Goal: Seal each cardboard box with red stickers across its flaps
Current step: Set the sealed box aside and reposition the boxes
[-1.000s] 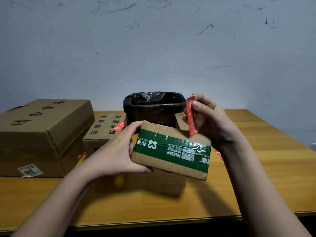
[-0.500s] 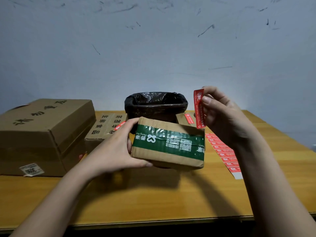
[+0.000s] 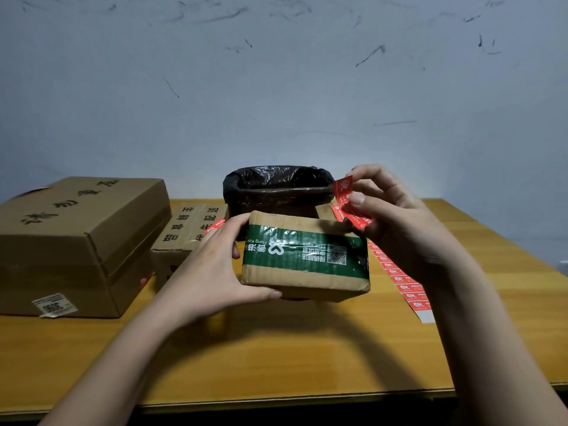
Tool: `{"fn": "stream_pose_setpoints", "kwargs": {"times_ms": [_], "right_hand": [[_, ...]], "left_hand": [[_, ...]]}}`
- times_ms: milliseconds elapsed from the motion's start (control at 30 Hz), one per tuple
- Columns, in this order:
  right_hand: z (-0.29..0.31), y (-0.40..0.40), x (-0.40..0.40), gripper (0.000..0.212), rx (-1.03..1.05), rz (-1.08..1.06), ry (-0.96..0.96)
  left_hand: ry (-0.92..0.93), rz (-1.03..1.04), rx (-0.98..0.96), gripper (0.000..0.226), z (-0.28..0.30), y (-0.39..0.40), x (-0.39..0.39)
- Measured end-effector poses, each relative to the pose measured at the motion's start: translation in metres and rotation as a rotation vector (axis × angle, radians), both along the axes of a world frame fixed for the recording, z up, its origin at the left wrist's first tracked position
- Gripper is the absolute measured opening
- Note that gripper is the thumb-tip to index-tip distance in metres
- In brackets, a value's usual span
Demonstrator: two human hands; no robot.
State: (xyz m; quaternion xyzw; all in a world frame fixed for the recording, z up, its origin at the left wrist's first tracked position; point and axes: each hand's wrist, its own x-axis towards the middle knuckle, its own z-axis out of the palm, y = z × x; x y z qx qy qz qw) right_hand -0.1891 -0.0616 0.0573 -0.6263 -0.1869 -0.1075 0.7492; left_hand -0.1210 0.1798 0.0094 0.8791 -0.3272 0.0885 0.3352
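Note:
My left hand (image 3: 212,269) grips the left end of a small cardboard box (image 3: 304,284) wrapped in green printed tape, held just above the table. My right hand (image 3: 396,216) pinches a red sticker (image 3: 345,195) between thumb and fingers, above the box's far right corner. The sticker's lower end hangs close to the box's top edge; I cannot tell whether it touches. A strip of red stickers (image 3: 399,281) lies on the table to the right, partly behind my right wrist.
A large cardboard box (image 3: 76,241) stands at the left, a medium box (image 3: 187,229) with a red sticker beside it. A bin lined with a black bag (image 3: 276,189) sits behind the held box. The wooden table (image 3: 276,348) ends near me; a wall rises behind.
The box has tilted so its taped side faces up more. My right hand has brought the sticker down from upright toward the box's far right corner.

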Motion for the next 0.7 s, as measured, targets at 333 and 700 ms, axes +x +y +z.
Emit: {"fn": "stream_pose_setpoints", "kwargs": {"times_ms": [333, 700], "right_hand": [[0.003, -0.002, -0.002, 0.020, -0.119, -0.054, 0.002], [0.016, -0.003, -0.012, 0.018, -0.359, -0.129, -0.036]], "left_hand": [[0.045, 0.076, 0.000, 0.122, -0.004, 0.000, 0.000], [0.017, 0.121, -0.008, 0.121, -0.011, -0.004, -0.001]]}}
